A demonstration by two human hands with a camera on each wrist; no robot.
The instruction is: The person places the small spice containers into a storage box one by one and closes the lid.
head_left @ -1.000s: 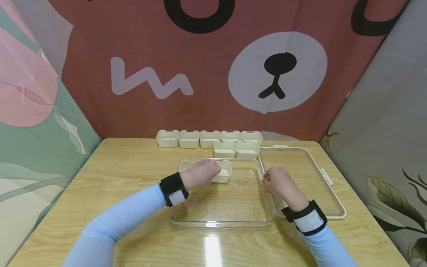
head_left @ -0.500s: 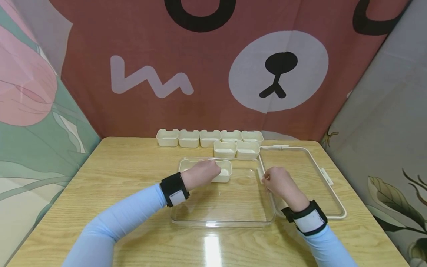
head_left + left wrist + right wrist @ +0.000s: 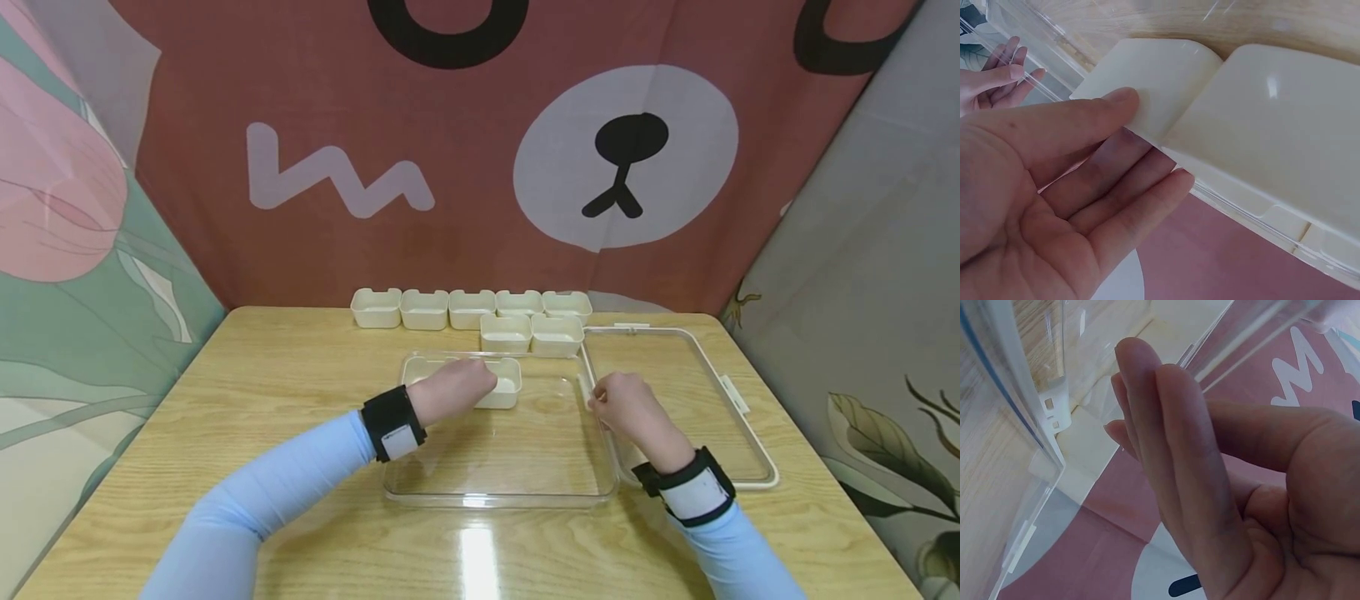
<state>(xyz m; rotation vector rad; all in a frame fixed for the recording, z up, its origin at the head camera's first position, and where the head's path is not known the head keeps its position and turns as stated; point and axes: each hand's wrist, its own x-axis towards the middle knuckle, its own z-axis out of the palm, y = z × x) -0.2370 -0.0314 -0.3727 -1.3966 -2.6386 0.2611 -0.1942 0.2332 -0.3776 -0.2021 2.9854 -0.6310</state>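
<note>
The grip of the left hand [image 3: 453,390] pinches the near wall of a cream bin [image 3: 507,392]: thumb on the outer face, fingers behind the rim. This bin lies right at the grip and extends to its right, inside a clear box [image 3: 502,502]; the hand hides too much to judge its long axis. A second cream bin [image 3: 422,368] sits just to its left, partly behind the hand. The box spreads toward the body and rightward from this grip, its long axis side to side.

The right hand [image 3: 632,417] is the farther from the pinched bin, at the box's right side. Its fingers are nearly straight and close together, holding nothing visible; contact with the box I cannot tell. Below and right of it lies a white-rimmed lid [image 3: 652,331]. Beyond the left grip, seven other bins [image 3: 424,311] stand on the surface [image 3: 300,367].
</note>
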